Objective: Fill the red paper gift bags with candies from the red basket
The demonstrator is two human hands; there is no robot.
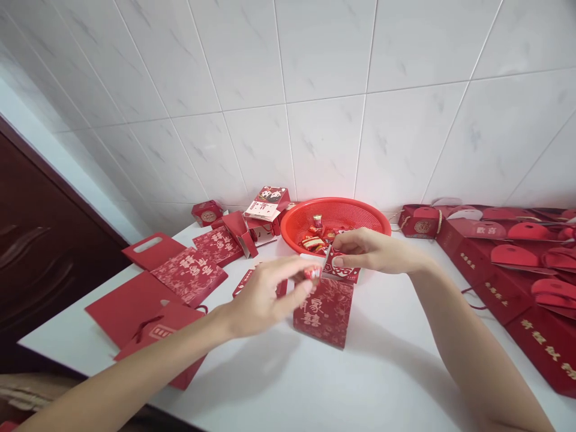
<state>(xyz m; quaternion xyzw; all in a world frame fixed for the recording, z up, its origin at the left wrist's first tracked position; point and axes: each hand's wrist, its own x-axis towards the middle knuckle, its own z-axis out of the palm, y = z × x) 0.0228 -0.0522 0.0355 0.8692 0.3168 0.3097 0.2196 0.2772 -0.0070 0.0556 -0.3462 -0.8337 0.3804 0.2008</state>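
Note:
My left hand (pixel 265 294) pinches a small red-and-white wrapped candy (pixel 312 273) between thumb and fingers. It hovers just left of a red paper gift box (pixel 324 315) with pale Chinese characters on its front. My right hand (pixel 366 252) grips the raised patterned flap (pixel 344 271) at the top of that box, thumb and fingers closed on it. Right behind the hands stands a red plastic basket (pixel 335 207) with several wrapped candies (pixel 314 242) in it. The inside of the gift box is hidden from view.
Folded red gift bags (pixel 191 276) lie at the left of the white table (pixel 252 384). Behind them are small boxes (pixel 207 213) and a panda-printed box (pixel 270 195). Rows of red boxes (pixel 499 288) fill the right side. A tiled wall (pixel 324 144) closes the back.

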